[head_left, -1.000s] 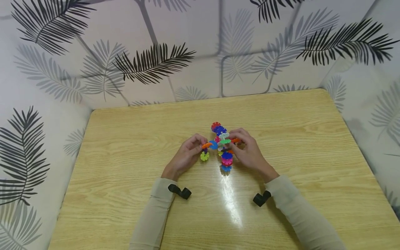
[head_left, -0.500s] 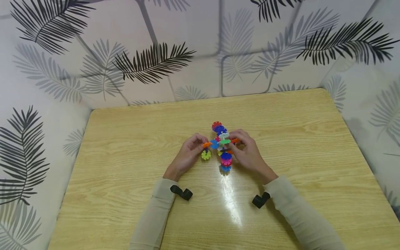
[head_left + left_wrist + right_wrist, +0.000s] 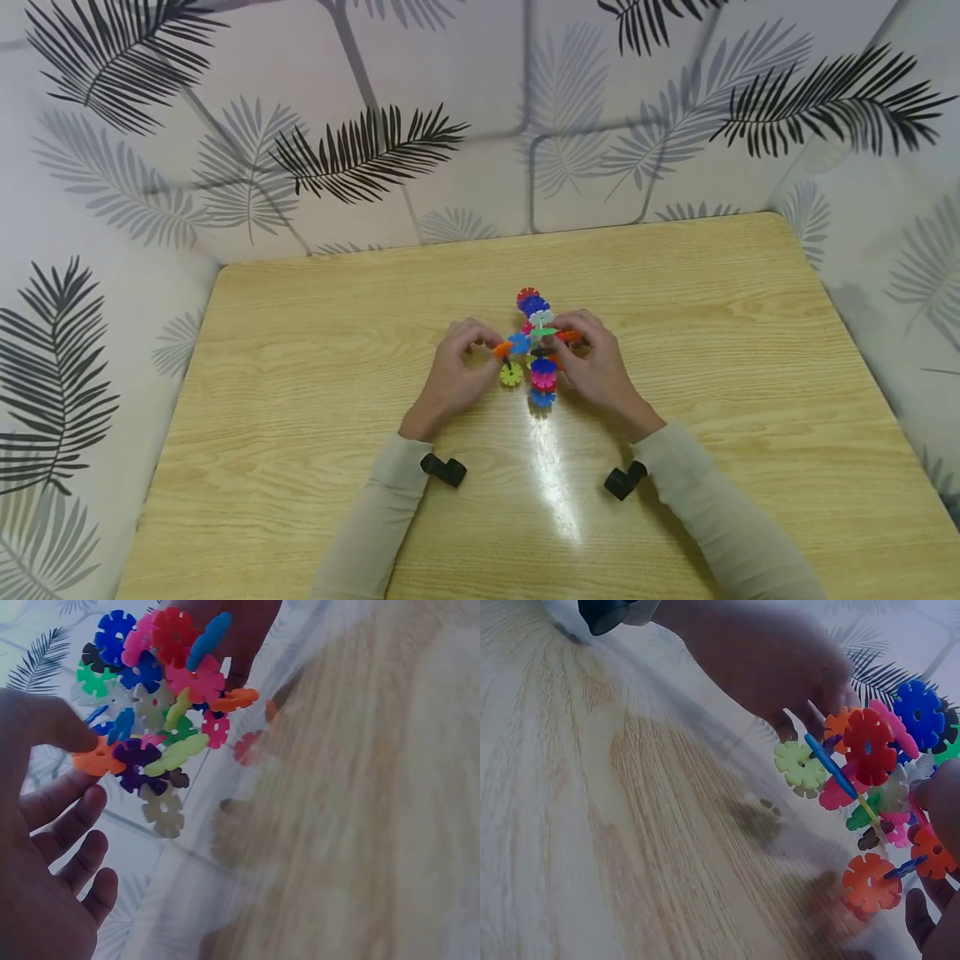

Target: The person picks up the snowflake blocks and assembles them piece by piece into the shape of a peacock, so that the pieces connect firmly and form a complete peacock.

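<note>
Both hands hold a joined cluster of notched plastic snowflake discs [image 3: 543,367] in red, blue, pink, white, green and other colours. My left hand [image 3: 459,371] pinches an orange disc [image 3: 97,759] at the cluster's left side between thumb and forefinger. Attached to that disc are a purple disc [image 3: 139,766] and a yellow-green disc [image 3: 512,375]; a light blue disc [image 3: 518,343] sits beside it. On the other side my right hand [image 3: 600,367] grips the cluster by an orange-red disc [image 3: 932,851]. A red disc [image 3: 528,296] tops the far end. Fingers partly hide the right side.
The cluster is held over a wood-grain table [image 3: 300,375], whose glossy top carries a bright reflection. Leaf-patterned white covering [image 3: 465,125] rises behind its far edge. Black wrist cameras [image 3: 453,472] are worn at both cuffs.
My left hand has shifted a little to the right, bringing the orange and yellow-green discs closer to the middle and tilting the orange one. The cluster has turned slightly; my right hand stays nearly still.
</note>
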`<state>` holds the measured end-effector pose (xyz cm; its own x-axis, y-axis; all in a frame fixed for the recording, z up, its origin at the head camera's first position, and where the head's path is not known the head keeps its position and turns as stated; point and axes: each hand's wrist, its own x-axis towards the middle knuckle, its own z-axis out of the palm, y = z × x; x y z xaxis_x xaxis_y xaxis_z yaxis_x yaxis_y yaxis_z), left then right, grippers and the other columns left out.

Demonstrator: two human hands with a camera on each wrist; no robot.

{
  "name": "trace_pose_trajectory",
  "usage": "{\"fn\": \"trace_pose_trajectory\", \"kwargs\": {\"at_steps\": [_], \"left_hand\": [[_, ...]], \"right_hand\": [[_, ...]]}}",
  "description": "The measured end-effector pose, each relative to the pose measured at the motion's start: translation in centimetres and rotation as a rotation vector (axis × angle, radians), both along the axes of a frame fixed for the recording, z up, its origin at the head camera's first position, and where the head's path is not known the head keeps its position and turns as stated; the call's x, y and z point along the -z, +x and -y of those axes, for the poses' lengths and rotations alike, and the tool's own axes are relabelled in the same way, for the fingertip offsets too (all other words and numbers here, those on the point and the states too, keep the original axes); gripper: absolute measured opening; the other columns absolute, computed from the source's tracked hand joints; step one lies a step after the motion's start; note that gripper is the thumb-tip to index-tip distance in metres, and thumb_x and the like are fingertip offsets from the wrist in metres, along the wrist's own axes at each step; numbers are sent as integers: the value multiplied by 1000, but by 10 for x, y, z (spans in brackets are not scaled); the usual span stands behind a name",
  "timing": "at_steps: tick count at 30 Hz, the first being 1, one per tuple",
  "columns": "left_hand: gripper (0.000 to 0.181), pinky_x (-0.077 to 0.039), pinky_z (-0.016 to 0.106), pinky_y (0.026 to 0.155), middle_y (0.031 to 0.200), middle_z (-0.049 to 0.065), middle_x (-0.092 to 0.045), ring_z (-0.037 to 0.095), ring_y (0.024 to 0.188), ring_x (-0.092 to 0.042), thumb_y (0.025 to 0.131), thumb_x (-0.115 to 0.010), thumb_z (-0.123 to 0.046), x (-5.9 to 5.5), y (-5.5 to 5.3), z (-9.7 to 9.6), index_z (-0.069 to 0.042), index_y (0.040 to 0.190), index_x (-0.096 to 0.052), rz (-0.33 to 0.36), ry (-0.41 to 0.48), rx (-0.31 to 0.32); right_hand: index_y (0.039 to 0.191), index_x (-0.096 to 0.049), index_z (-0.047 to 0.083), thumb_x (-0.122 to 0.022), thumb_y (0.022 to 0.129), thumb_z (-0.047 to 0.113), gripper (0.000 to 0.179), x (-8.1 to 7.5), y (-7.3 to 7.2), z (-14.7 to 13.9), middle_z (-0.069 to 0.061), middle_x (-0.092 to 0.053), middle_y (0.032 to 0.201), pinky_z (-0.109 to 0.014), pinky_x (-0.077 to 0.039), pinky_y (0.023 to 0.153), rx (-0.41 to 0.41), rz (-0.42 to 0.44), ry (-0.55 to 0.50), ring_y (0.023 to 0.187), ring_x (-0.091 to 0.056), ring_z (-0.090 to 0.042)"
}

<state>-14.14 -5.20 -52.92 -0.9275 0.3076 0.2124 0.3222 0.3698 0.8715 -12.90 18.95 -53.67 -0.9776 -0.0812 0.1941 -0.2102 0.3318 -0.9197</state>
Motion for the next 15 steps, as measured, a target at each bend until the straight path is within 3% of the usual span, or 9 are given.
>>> {"fn": "trace_pose_trajectory", "kwargs": {"at_steps": [3,8,11,15], "left_hand": [[6,-44,32,90,109,6,-75,26,103,-58,98,-80,-11,-1,-1,4,-10,103,-77,-71,-48,26],[6,-47,30,83,103,8,-80,27,96,-63,98,-82,-11,-2,-2,7,-6,100,-80,-178,-63,9],[7,-47,29,82,100,9,-80,28,93,-64,96,-84,-9,0,-2,7,-4,98,-80,-212,-29,3],[6,-48,30,81,98,10,-81,28,93,-65,96,-84,-8,4,-3,6,-3,97,-79,-225,5,4]], "right_hand": [[121,-74,0,-73,104,4,18,-1,0,-1,-16,-69,126,-19,-53,86,2,7,3,110,-60,-20],[117,-76,0,-73,103,3,14,-2,1,1,-16,-69,126,-28,-53,91,-22,-1,-3,116,-58,-23],[116,-76,1,-71,105,4,13,-3,1,4,-16,-70,125,-32,-52,92,-33,-8,-13,118,-55,-23],[117,-77,2,-71,106,5,13,0,1,6,-16,-70,125,-27,-51,90,-19,-6,-32,115,-53,-20]]}}
